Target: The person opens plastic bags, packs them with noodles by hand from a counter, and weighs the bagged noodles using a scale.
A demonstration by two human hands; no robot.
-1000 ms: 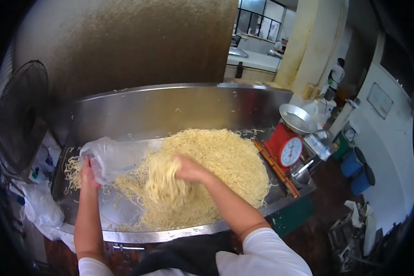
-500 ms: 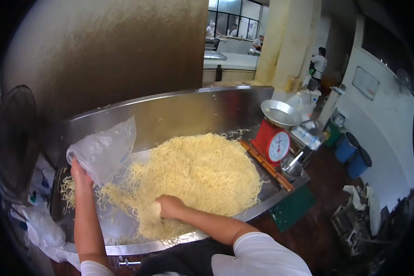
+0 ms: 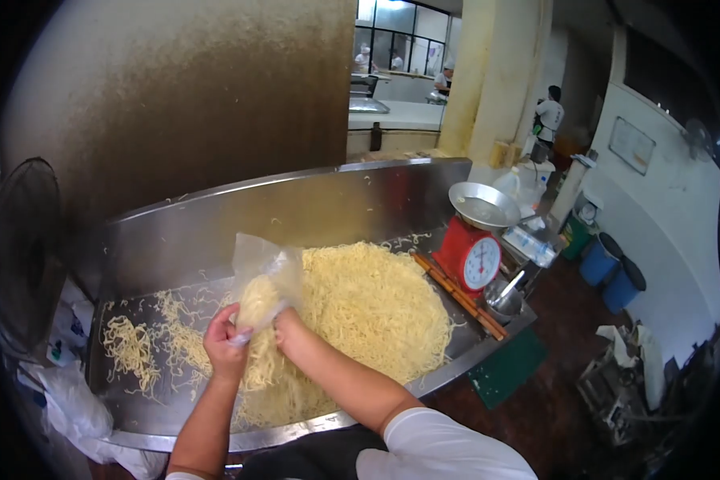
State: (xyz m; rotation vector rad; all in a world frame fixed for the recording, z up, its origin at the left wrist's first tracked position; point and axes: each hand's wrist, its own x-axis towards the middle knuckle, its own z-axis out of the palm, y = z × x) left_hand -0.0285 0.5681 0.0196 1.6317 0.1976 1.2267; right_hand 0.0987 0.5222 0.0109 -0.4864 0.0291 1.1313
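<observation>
My left hand [image 3: 228, 340] is closed on the lower left edge of a clear plastic bag [image 3: 283, 268], held up over the steel tray. Pale yellow noodles [image 3: 259, 302] show through the bag as a clump. My right hand [image 3: 290, 328] is at the bag's mouth against this clump; its fingers are curled and partly hidden by the plastic. Below and to the right lies a large heap of loose noodles [image 3: 380, 312], with thinner scattered noodles [image 3: 132, 352] to the left.
The steel tray [image 3: 192, 210] has a raised back wall. On its right stand a red dial scale [image 3: 466, 250] with a metal pan [image 3: 484, 205], wooden sticks [image 3: 460, 296] and a metal pot [image 3: 504, 301]. A fan [image 3: 26, 256] is at far left. Several people are in the background.
The bag and my left hand have moved right, toward the middle. My right hand has lifted from the heap to the bag's mouth, and a noodle clump now shows inside the bag.
</observation>
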